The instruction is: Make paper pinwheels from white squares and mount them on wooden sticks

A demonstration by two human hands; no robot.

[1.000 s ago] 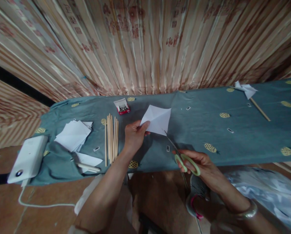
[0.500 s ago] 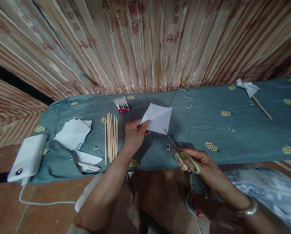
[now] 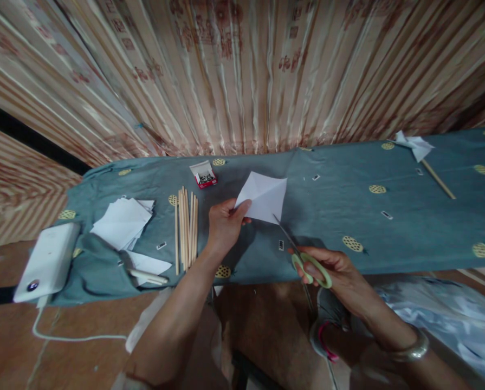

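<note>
Between thumb and fingers, my left hand [image 3: 227, 225] pinches the left corner of a creased white paper square [image 3: 263, 196], held over the cloth. My right hand [image 3: 327, 268] has its fingers in the green handles of a pair of scissors [image 3: 310, 269]. The scissors' blades point up and left, their tip at the paper's lower right edge. A red box [image 3: 205, 177] of small metal pieces stands open beyond my left hand. Several wooden sticks [image 3: 187, 230] lie side by side to the left of that hand.
White paper sheets [image 3: 122, 222] are piled at the left of the cloth-covered table [image 3: 331, 206], near a white device [image 3: 49, 260] with a cable. A paper pinwheel [image 3: 419, 147] on a stick lies at the far right. Behind the table hangs a striped curtain [image 3: 242, 81].
</note>
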